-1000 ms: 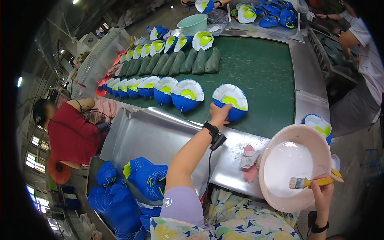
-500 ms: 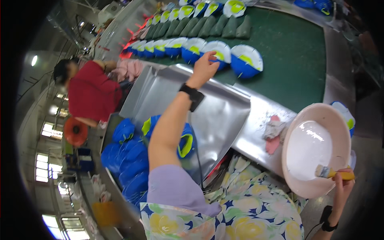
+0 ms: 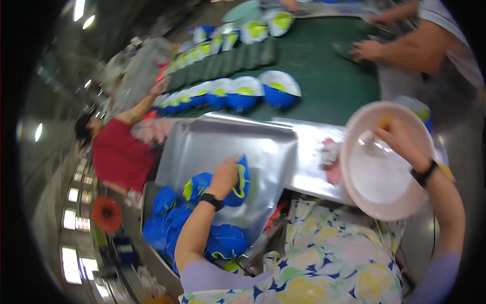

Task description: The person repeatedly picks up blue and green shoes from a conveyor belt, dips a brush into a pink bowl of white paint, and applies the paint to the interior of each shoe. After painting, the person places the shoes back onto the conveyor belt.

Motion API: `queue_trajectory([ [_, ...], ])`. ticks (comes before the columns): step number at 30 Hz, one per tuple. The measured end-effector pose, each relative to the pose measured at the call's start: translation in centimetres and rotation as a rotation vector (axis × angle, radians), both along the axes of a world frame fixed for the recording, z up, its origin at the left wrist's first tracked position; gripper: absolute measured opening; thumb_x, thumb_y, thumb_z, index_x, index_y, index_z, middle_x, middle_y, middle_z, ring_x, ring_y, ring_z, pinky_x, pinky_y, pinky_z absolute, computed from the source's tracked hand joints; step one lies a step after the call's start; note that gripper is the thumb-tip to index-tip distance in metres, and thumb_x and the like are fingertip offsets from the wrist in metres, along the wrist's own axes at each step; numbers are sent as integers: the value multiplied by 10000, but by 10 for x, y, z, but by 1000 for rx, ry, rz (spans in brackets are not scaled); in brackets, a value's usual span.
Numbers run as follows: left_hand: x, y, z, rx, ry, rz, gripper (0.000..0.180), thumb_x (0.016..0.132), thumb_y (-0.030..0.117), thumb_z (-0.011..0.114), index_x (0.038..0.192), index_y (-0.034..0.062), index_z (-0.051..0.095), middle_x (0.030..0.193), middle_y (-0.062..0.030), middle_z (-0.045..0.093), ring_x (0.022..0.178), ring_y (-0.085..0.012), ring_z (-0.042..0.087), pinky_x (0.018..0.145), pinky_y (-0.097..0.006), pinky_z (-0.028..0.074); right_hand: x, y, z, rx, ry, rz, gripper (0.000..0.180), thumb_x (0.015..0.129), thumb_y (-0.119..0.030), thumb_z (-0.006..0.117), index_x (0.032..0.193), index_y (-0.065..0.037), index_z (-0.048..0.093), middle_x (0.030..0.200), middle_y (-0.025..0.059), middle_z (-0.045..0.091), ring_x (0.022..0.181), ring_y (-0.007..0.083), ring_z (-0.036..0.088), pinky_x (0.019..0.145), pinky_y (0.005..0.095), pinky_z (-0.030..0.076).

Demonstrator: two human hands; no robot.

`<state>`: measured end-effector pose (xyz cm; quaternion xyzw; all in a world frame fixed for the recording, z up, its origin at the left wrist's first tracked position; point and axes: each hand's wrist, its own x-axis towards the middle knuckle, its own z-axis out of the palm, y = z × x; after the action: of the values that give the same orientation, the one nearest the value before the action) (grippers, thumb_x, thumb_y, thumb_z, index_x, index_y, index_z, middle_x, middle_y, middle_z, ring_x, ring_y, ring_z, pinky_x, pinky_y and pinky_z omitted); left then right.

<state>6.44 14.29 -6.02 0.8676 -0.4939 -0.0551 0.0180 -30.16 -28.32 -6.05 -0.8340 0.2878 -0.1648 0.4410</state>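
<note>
Leftward, the left hand (image 3: 224, 178) lies over a blue shoe upper with a yellow-green lining (image 3: 243, 183), which shows beneath and just to the right of its fingers; these are blurred, and whether they grip the upper or only rest on it cannot be told. A pile of blue shoe uppers (image 3: 164, 230) spreads near these fingers, to their left and on the nearer side. Beyond them extends the bare metal of a sheet-metal tray (image 3: 253, 131). The right hand (image 3: 402, 141) is narrowed around 1 yellow-handled paintbrush (image 3: 386, 121), held inside a pale pink basin (image 3: 348, 169); white liquid (image 3: 377, 175) lies below its fingers. A crumpled pink and grey cloth (image 3: 331, 159) lies left of the basin, between the 2 hands. Beyond both sets of fingers runs a green conveyor belt (image 3: 324, 63), bearing 1 nearer row of blue-and-white shoe uppers (image 3: 245, 93), 1 middle row of dark green shoe lasts (image 3: 223, 63) and 1 farther row of white and yellow-green uppers (image 3: 205, 49). Far to the left of the left fingers sits a co-worker in a red shirt (image 3: 124, 157); beyond the right fingers, a co-worker's hand (image 3: 368, 50) touches a dark object on the belt.
</note>
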Motion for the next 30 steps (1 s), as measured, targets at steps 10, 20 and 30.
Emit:
queue_trajectory([
  [10,-21,-119,52,-700,1353,29,292,965,134,632,1229,14,604,1142,-119,683,1007,-205,667,856,-327,542,-52,53,24,-94,334,385,220,835,-187,724,948,-13,651,863,205,695,858,382,683,774,459,520],
  [20,-114,-237,51,-405,1741,-92,272,968,128,640,1214,16,607,1115,-109,684,961,-184,656,818,-315,535,-85,15,98,-215,-404,16,237,880,-219,732,931,-12,629,785,154,670,730,271,678,669,322,523],
  [30,-175,-262,29,-813,1331,-70,253,970,121,648,1199,18,611,1088,-99,686,915,-163,646,781,-304,528,-95,38,87,-41,-283,-413,399,854,-310,722,809,83,667,696,199,673,660,289,683,636,348,530],
])
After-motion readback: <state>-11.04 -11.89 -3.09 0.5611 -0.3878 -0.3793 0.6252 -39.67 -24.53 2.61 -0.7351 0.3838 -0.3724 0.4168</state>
